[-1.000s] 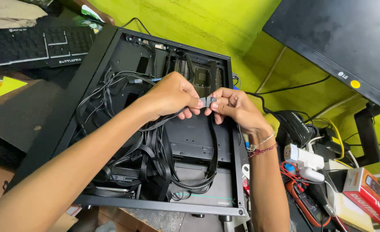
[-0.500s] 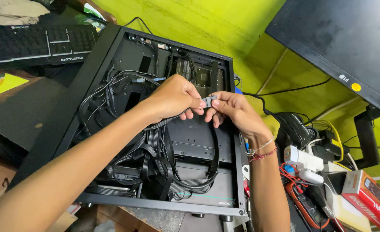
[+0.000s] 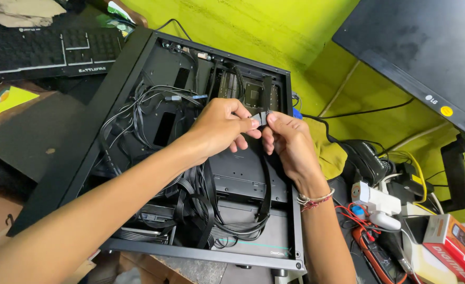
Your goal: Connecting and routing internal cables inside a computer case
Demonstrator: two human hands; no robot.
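Left hand (image 3: pixel 219 126) & right hand (image 3: pixel 290 142), fingers curled, pinch small grey cable connector (image 3: pixel 260 118) above open black metal PC case (image 3: pixel 138 68)

An open computer case (image 3: pixel 138 68) lies on its side at the centre, with a tangle of cables (image 3: pixel 190 205) in its lower half. Above the case's middle, the left hand (image 3: pixel 219 126) and right hand (image 3: pixel 290 144) meet, both pinching a small connector (image 3: pixel 260 118) between them. At ten o'clock from the hands lies a keyboard (image 3: pixel 43 50); at two o'clock a monitor (image 3: pixel 421 52); at four o'clock a power strip (image 3: pixel 374 200), and beyond it, at the edge, a box (image 3: pixel 453 242)
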